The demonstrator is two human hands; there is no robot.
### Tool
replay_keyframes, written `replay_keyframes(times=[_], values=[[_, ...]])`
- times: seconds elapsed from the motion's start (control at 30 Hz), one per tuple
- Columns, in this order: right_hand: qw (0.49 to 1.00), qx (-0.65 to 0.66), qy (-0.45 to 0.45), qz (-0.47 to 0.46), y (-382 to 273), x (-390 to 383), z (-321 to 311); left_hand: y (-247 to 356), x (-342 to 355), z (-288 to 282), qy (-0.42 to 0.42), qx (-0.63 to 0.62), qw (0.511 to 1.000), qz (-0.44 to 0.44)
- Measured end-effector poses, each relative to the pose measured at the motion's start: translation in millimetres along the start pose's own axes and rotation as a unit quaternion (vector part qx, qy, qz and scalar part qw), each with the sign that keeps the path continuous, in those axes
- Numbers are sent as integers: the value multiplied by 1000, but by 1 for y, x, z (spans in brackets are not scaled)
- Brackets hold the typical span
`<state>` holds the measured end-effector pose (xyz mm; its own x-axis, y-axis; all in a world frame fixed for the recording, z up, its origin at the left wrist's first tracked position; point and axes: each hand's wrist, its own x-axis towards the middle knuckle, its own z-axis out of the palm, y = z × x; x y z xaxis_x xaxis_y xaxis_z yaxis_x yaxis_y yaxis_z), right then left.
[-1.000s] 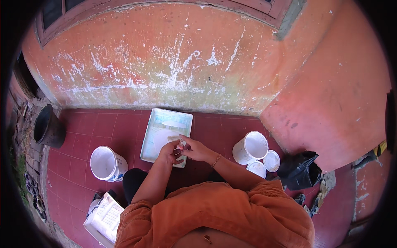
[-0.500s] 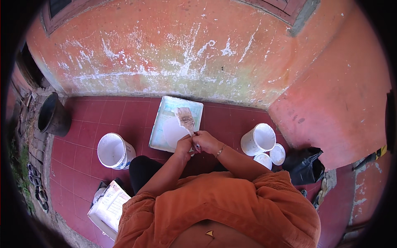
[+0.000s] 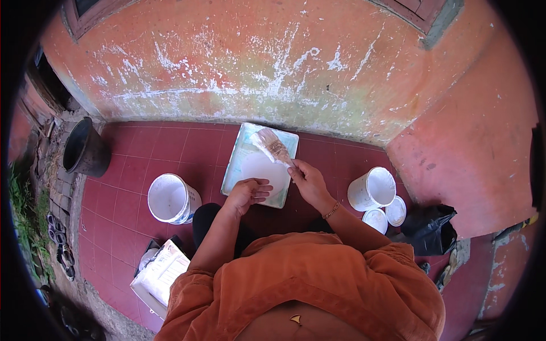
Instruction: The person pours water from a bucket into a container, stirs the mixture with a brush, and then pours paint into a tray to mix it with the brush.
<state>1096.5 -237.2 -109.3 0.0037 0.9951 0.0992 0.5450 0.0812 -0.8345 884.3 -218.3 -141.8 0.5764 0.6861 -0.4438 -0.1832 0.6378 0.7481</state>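
Observation:
My right hand (image 3: 309,183) grips a wide paintbrush (image 3: 273,146) by its handle. The brush is tilted up and to the left over a shallow light-coloured paint tray (image 3: 293,143), and white paint coats part of its head. Whether the bristles touch the tray I cannot tell. A rounded pool of white paint (image 3: 260,169) lies in the tray. My left hand (image 3: 248,194) is apart from the brush, over the tray's lower left edge, with its fingers stretched out and nothing in them.
White buckets stand left (image 3: 185,207) and right (image 3: 359,193), with small round white pieces (image 3: 396,211) beside the right one. A black plastic bag (image 3: 427,233), a dark bucket (image 3: 94,154) and a white-smeared rectangular container (image 3: 165,270) surround me. The peeling orange wall (image 3: 227,54) rises ahead.
My hands have come apart: the left let go of the brush and moved left, opening. My right hand keeps the brush, now angled more to the left. The view has shifted slightly.

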Motion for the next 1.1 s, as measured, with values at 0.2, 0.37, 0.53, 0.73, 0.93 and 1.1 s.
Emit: replay_keyframes(times=[0.2,0.37,0.53,0.73,0.93,1.1], values=[[987,-143,68,-26,26,2,34,-3,14,-62,283,-88,953,65],[941,-291,-99,139,69,10,53,1,19,-67,304,-86,948,45],[890,-432,-139,40,79,34,59,-3,23,-73,317,-86,943,49],[848,-473,-240,-22,83,50,81,-1,15,-52,312,-80,946,46],[869,-451,-189,-69,97,56,103,-4,10,-44,305,-93,947,45],[825,-511,-241,-36,95,61,80,-1,5,-44,307,-107,944,58]])
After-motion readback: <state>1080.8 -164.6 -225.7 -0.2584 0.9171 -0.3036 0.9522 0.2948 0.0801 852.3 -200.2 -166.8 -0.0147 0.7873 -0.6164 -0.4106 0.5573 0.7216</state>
